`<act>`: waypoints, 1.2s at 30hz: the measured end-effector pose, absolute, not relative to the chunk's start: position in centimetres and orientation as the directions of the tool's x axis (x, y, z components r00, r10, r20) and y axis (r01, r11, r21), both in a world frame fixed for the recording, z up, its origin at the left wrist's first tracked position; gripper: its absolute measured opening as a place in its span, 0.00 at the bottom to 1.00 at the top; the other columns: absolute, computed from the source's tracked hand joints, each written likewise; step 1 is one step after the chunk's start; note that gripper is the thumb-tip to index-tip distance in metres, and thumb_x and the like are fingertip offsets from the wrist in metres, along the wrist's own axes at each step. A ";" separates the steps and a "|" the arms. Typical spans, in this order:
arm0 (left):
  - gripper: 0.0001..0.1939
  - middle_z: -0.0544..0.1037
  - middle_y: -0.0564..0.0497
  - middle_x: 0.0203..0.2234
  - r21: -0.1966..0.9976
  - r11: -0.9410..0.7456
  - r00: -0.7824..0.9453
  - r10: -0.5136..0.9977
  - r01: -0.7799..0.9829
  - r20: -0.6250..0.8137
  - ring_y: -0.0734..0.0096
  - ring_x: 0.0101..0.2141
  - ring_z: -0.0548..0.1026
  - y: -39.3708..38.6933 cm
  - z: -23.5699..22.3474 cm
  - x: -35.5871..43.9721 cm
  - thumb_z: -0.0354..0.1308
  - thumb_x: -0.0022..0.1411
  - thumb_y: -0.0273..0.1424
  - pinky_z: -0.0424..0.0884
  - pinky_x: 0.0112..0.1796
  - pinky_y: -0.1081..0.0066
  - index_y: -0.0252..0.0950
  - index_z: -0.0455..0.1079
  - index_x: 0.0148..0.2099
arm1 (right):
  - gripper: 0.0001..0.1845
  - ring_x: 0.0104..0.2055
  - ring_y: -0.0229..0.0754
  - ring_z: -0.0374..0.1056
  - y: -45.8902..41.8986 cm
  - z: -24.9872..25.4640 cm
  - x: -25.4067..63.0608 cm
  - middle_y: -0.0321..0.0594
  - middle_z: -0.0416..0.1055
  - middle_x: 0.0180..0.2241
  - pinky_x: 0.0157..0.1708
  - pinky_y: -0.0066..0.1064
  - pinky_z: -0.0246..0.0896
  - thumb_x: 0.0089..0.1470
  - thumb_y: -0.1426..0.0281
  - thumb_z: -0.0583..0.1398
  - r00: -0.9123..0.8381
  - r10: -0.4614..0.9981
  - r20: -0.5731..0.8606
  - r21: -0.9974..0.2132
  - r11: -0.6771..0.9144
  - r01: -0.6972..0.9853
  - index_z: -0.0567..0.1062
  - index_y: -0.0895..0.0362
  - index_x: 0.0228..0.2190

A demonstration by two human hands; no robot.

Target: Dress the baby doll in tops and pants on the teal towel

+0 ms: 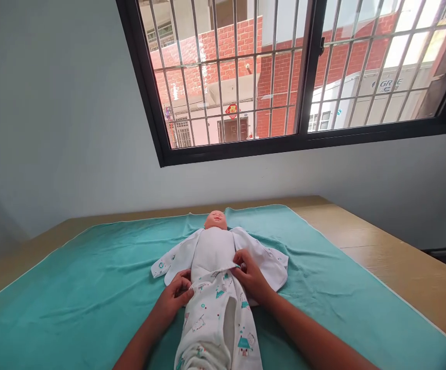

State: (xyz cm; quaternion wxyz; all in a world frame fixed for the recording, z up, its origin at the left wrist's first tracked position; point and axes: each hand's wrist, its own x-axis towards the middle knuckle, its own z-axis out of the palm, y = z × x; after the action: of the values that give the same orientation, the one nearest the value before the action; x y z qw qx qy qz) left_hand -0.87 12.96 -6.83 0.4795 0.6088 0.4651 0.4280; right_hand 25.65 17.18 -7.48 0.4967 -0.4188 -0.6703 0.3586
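Teal cloth (99,277) spreads over a wooden table (369,231). On its middle lies a doll (215,220), face up, in a white top (263,254) with sleeves outspread and printed trousers (205,313). The right hand (248,275) pinches the trousers' waist edge; the left hand (175,293) bends against their other side, its grip unclear. Behind, a barred window (230,150) tops the wall (72,118).

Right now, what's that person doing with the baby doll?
A person is handling the clothes of a baby doll that lies face up on a teal cloth. The right hand pinches fabric at the waist, and the left hand is against the other side of the printed trousers. The white top has its sleeves spread out to both sides.
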 end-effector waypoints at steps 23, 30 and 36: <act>0.25 0.69 0.53 0.24 0.847 -0.156 -0.243 0.918 0.508 0.314 0.63 0.28 0.69 17.8 -7.9 2.1 0.49 0.53 0.59 0.64 0.32 0.68 0.41 0.61 0.30 | 0.19 0.31 0.38 0.60 19.0 -8.0 26.4 0.36 0.68 0.31 0.30 0.30 0.58 0.52 0.54 0.60 -0.127 0.936 0.329 -0.942 0.335 0.034 0.63 0.55 0.25; 0.27 0.68 0.54 0.22 0.883 -0.062 -0.352 0.902 0.465 0.249 0.64 0.28 0.67 18.8 -8.6 0.8 0.54 0.46 0.60 0.63 0.33 0.67 0.41 0.60 0.27 | 0.25 0.20 0.31 0.52 19.3 -8.3 27.0 0.28 0.60 0.20 0.19 0.26 0.46 0.48 0.47 0.62 -0.297 0.947 0.120 -0.993 0.114 -0.036 0.66 0.56 0.26; 0.22 0.76 0.50 0.29 0.963 -0.054 -0.190 0.976 0.266 0.107 0.62 0.33 0.73 17.7 -7.6 0.9 0.61 0.47 0.52 0.68 0.36 0.66 0.37 0.66 0.32 | 0.19 0.27 0.34 0.60 19.1 -8.2 28.3 0.31 0.66 0.25 0.28 0.27 0.56 0.46 0.56 0.66 -0.495 0.867 0.058 -0.995 0.009 -0.100 0.70 0.58 0.30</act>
State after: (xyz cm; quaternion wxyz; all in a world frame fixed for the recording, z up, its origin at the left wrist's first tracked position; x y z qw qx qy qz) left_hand 0.92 17.73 -7.57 0.3560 0.5273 0.5886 0.4987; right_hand 28.26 19.14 -8.23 0.3864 -0.3215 -0.5961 0.6261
